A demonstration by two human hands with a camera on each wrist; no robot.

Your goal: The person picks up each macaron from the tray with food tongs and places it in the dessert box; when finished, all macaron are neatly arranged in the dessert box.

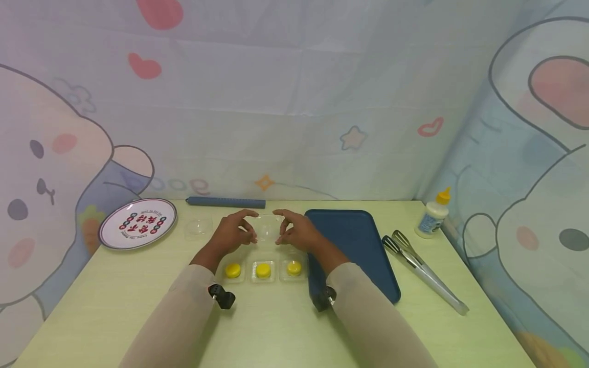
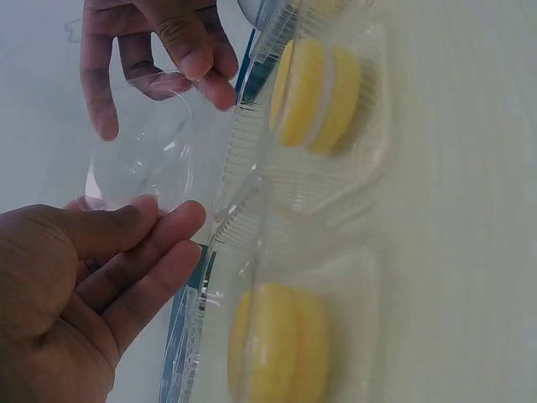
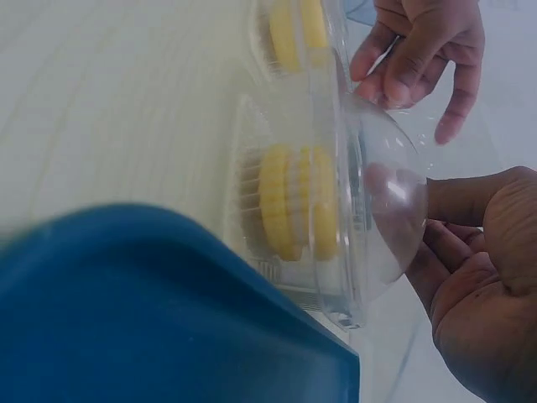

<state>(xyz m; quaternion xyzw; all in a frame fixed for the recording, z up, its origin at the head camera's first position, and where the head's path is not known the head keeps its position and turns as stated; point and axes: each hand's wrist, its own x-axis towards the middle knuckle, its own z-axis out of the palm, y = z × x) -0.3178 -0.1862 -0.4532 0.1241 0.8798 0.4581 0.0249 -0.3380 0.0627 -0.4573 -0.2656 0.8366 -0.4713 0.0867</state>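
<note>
A clear domed plastic lid (image 1: 268, 228) is held between both hands above the far side of a row of clear containers. My left hand (image 1: 232, 233) pinches its left edge with thumb and fingertips. The right hand (image 1: 299, 231) pinches the opposite edge. Nearer to me sit three yellow macarons (image 1: 263, 270), each in its own clear plastic container (image 1: 254, 279). In the right wrist view, a clear dome (image 3: 394, 206) covers the right-hand macaron (image 3: 298, 201). Another clear lid (image 1: 199, 226) lies on the table left of my left hand.
A blue tray (image 1: 354, 240) lies under and beside the right forearm. Metal tongs (image 1: 423, 271) and a glue bottle (image 1: 433, 214) are farther right. At the back left are a white printed plate (image 1: 112, 232) and a blue-grey stick (image 1: 225, 202), near the curtain.
</note>
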